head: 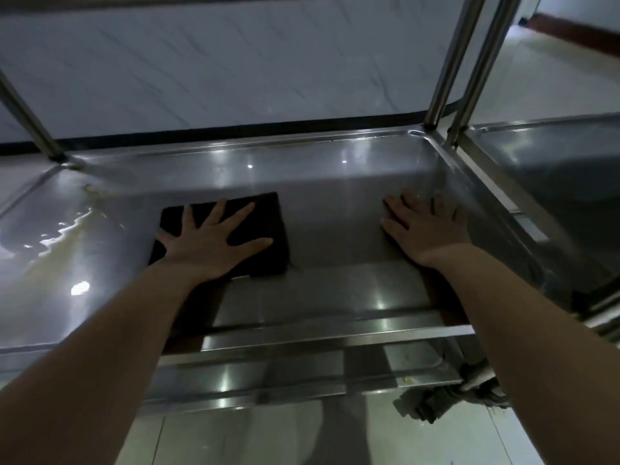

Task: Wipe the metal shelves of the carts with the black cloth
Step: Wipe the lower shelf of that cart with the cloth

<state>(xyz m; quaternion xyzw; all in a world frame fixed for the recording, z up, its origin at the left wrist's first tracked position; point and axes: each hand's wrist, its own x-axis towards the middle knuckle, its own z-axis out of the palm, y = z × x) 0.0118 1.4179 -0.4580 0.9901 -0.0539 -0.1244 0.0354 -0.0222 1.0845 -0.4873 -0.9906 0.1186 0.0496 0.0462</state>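
Note:
A folded black cloth [268, 213] lies flat on the metal shelf [335, 203] of the nearer cart, left of its middle. My left hand [211, 239] presses down on the cloth with the fingers spread wide. My right hand [426, 226] rests flat on the bare shelf near its right rim, fingers apart and holding nothing. Both forearms reach in over the shelf's front edge.
Upright steel posts [449, 62] rise at the back right corner and another post [30, 119] at the back left. A second cart's shelf [553, 156] adjoins on the right. A caster wheel [436, 397] sits below right on the tiled floor [235, 437]. A marbled wall [235, 62] stands behind.

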